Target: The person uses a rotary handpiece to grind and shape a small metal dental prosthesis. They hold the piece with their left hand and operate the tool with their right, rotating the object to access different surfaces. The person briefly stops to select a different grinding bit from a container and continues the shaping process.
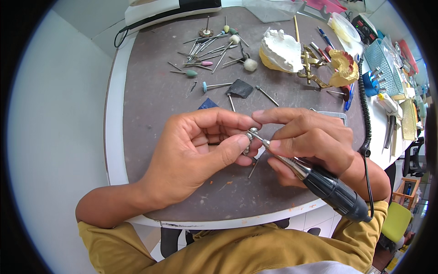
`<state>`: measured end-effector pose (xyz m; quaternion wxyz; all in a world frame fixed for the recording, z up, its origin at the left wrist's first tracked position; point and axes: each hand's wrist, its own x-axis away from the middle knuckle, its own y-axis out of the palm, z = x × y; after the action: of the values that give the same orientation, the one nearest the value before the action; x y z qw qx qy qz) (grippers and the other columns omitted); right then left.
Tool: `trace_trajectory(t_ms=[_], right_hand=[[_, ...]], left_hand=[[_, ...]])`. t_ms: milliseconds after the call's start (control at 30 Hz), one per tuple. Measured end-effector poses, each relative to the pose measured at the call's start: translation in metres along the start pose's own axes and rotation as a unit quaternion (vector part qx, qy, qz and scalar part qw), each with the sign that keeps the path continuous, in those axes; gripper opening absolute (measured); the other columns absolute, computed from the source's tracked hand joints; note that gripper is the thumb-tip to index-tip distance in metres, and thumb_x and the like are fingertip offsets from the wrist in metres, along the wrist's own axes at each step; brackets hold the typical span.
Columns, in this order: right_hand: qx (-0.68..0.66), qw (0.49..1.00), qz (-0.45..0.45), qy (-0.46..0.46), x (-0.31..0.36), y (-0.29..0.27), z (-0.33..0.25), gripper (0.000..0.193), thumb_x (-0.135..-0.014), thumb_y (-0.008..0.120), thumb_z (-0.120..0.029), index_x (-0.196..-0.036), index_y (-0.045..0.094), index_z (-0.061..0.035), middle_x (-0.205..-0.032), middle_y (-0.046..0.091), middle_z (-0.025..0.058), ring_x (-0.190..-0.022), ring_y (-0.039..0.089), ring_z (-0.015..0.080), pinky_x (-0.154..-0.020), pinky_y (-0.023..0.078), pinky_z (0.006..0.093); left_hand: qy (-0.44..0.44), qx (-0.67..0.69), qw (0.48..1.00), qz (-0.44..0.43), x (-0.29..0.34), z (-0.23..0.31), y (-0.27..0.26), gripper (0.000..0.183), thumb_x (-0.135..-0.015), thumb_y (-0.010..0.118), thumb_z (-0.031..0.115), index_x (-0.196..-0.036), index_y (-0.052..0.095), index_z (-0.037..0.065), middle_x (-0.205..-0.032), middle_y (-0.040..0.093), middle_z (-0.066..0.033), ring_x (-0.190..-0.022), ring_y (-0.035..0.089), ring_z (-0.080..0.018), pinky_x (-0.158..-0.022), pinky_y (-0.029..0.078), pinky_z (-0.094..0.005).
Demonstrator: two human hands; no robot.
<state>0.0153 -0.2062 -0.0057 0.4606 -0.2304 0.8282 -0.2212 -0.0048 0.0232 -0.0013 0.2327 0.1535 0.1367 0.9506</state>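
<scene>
Over the middle of the brown work mat (155, 137), my left hand (189, 150) pinches a small shiny metal dental piece (248, 137) between thumb and fingers; much of it is hidden by the fingertips. My right hand (315, 139) is closed round a black and silver rotary handpiece (331, 188), held slanting with its tip toward the left. That thin tip meets the metal piece, or lies very close to it. Fingertips of both hands come together just above. A thin metal rod (253, 168) lies beneath the hands.
Several mounted grinding points, including a green one (190, 73) and a felt ball (250, 65), lie at the back left. Sandpaper scraps (240, 88) lie beyond my hands. A white dental cast (281, 49) on a brass articulator (310, 68) stands back right. A coiled cable (365, 109) runs along the right edge.
</scene>
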Motion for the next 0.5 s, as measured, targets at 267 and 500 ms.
trace_trajectory(t_ms=[267,500], right_hand=[[-0.023,1.000,0.003,0.010,-0.0007,0.0003,-0.0022,0.022,-0.072,0.078,0.003,-0.090,0.064,0.0015,-0.077,0.067,0.0123,-0.075,0.072,0.0282,-0.079,0.062,0.0413],[0.006,1.000,-0.007,0.005,-0.0007,0.0001,-0.0004,0.022,-0.073,0.079,0.002,-0.090,0.064,0.0013,-0.077,0.067,0.0118,-0.074,0.071,0.0259,-0.079,0.063,0.0416]], left_hand=[[0.005,0.009,1.000,0.006,0.0006,-0.0005,0.0002,0.025,-0.095,0.061,0.002,-0.118,0.059,-0.005,-0.116,0.064,-0.0151,-0.099,0.068,-0.0188,-0.083,0.060,-0.0292],[0.003,-0.009,1.000,0.008,0.0003,-0.0011,0.0005,0.025,-0.094,0.061,0.002,-0.118,0.059,-0.005,-0.114,0.065,-0.0147,-0.097,0.068,-0.0176,-0.082,0.060,-0.0290]])
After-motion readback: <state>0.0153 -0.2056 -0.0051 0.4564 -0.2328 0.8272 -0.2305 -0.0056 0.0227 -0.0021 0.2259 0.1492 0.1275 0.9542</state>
